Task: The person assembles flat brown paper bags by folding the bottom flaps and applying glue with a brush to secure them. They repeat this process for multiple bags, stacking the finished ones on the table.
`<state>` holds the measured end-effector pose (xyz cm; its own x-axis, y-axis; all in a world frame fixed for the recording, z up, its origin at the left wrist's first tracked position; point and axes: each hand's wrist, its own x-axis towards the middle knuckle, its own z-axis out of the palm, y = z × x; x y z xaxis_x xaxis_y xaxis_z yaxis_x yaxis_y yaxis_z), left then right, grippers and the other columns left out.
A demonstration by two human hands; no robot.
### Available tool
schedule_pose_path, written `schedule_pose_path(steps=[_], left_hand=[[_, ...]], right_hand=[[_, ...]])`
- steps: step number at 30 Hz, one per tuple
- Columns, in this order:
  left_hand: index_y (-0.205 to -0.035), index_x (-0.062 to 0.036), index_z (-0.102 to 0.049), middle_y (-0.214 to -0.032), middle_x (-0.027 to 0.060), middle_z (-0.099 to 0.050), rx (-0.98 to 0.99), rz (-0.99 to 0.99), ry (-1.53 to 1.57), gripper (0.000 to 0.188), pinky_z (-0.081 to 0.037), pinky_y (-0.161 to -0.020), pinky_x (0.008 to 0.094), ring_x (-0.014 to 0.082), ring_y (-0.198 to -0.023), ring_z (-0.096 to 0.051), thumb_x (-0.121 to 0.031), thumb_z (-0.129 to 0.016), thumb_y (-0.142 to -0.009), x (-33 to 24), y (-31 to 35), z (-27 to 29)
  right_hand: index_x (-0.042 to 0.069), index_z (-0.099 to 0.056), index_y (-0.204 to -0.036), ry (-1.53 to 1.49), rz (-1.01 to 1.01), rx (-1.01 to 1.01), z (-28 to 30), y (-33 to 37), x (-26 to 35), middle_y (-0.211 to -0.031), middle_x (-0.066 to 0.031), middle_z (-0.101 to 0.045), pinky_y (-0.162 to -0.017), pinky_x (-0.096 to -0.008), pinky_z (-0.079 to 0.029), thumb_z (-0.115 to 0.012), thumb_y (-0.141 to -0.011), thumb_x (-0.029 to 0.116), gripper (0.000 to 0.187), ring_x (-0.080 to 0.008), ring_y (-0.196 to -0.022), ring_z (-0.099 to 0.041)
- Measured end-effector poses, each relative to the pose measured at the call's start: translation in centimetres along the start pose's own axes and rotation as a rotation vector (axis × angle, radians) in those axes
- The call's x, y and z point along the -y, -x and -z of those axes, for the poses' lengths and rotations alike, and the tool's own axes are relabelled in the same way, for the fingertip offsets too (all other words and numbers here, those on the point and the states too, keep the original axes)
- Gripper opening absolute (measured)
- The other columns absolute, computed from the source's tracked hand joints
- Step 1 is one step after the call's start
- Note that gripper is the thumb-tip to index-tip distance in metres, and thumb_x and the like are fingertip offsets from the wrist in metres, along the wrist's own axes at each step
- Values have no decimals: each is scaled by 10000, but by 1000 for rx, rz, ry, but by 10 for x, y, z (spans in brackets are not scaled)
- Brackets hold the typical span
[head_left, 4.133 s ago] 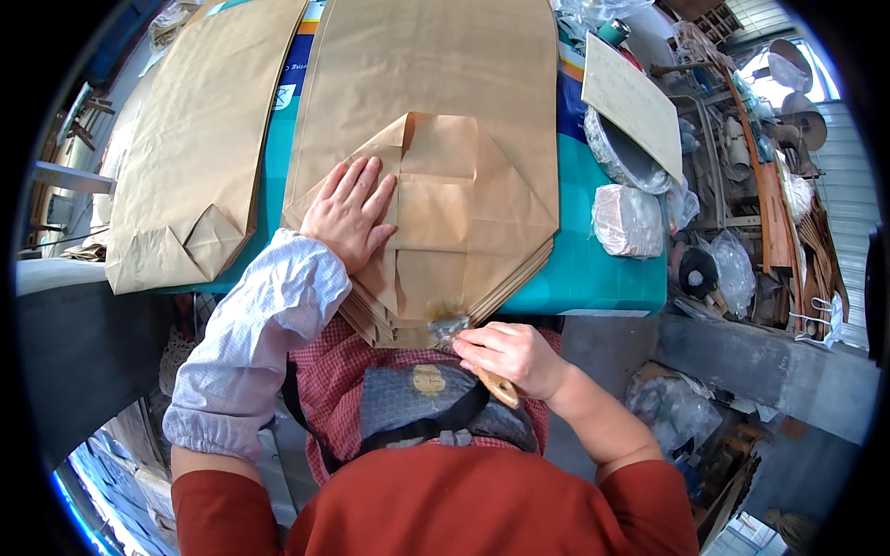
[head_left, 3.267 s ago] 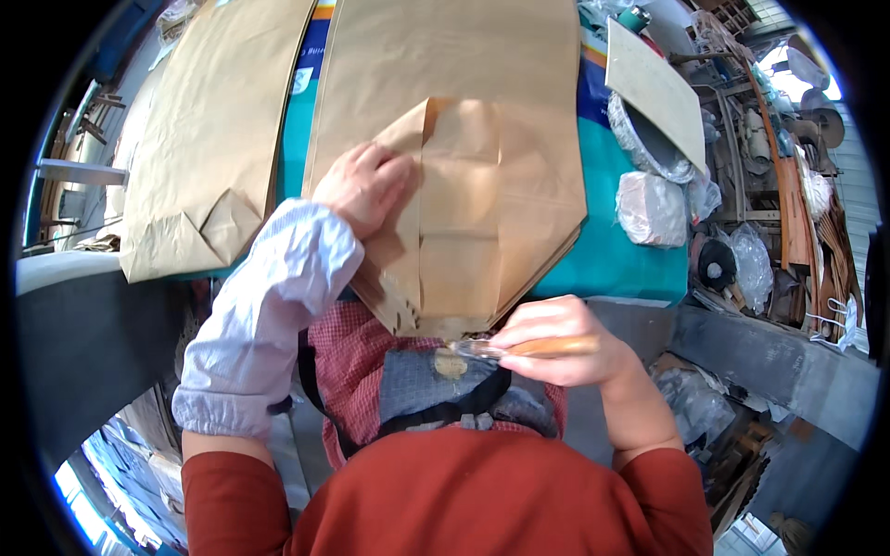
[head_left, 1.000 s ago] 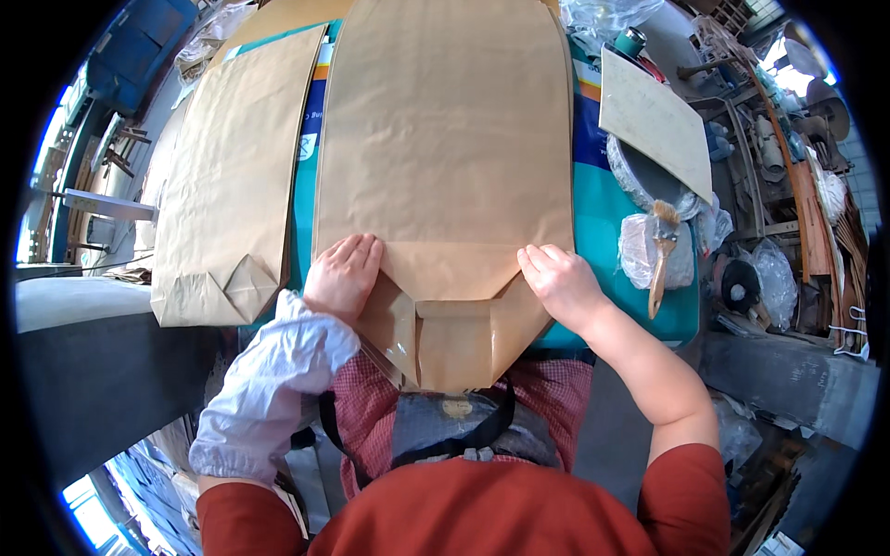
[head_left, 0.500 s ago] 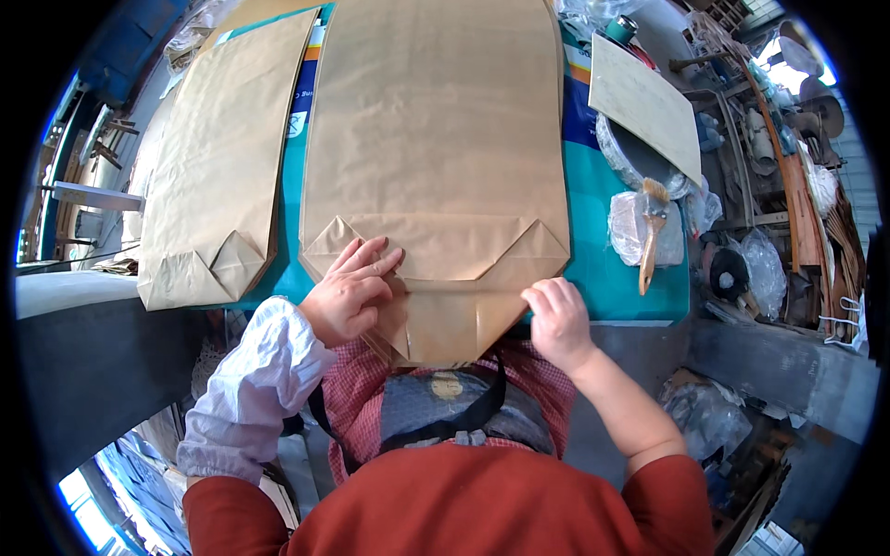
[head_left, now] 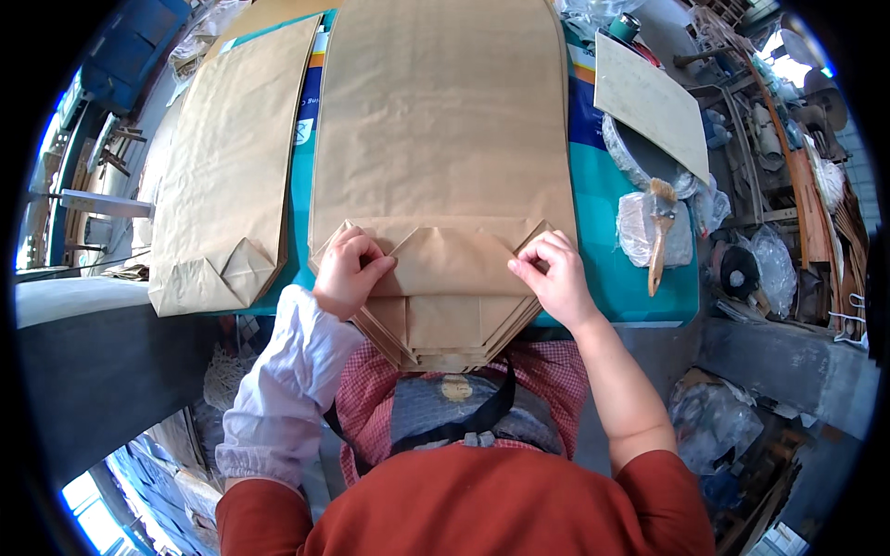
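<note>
A stack of large brown paper bags [head_left: 440, 120] lies flat in front of me, its bottom ends toward my body. Across the top bag's near end runs a folded flap [head_left: 452, 264] with slanted corner folds. My left hand [head_left: 350, 271] pinches this flap at its left corner, fingers curled. At the right corner my right hand [head_left: 554, 274] grips it between thumb and fingers. Below the flap, several layered bag ends [head_left: 450, 334] stick out past the table edge, over my lap. What lies under my fingers is partly hidden.
A second pile of brown paper bags [head_left: 227, 157] lies on the left. The tabletop has a teal cover [head_left: 603, 287]. To the right are a brush [head_left: 660, 236] on a plastic-wrapped block [head_left: 635, 232], and a pale board [head_left: 649, 102] over a round plastic-lined container [head_left: 623, 153].
The top bag's flap has been folded up, away from me, uncovering the layered ends beneath. My left hand has curled from spread fingers into a pinch; my right hand has moved slightly farther away.
</note>
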<state>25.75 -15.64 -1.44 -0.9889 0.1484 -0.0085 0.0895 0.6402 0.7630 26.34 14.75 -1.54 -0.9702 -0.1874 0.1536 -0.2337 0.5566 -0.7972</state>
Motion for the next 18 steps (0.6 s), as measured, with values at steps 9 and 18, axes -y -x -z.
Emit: schedule_pose_path(steps=[9, 18], left_hand=[[-802, -31, -598, -845, 145, -645, -107, -6, -515, 239, -486, -782, 424, 341, -885, -603, -248, -698, -802, -3, -8, -27], [-913, -33, -681, -893, 138, -690, -134, 85, -629, 368, -506, -791, 417, 314, -895, -649, -382, -670, -797, -38, -27, -24]], right_hand=[[41, -562, -657, 312, -43, -85, -30, -12, -5, -688, -78, -565, -562, -395, -440, -786, -757, 197, 290, -263, -632, -554], [70, -581, -703, 385, -54, -208, -37, -22, -1, -701, -68, -595, -552, -393, -470, -757, -782, 353, 342, -273, -598, -578]])
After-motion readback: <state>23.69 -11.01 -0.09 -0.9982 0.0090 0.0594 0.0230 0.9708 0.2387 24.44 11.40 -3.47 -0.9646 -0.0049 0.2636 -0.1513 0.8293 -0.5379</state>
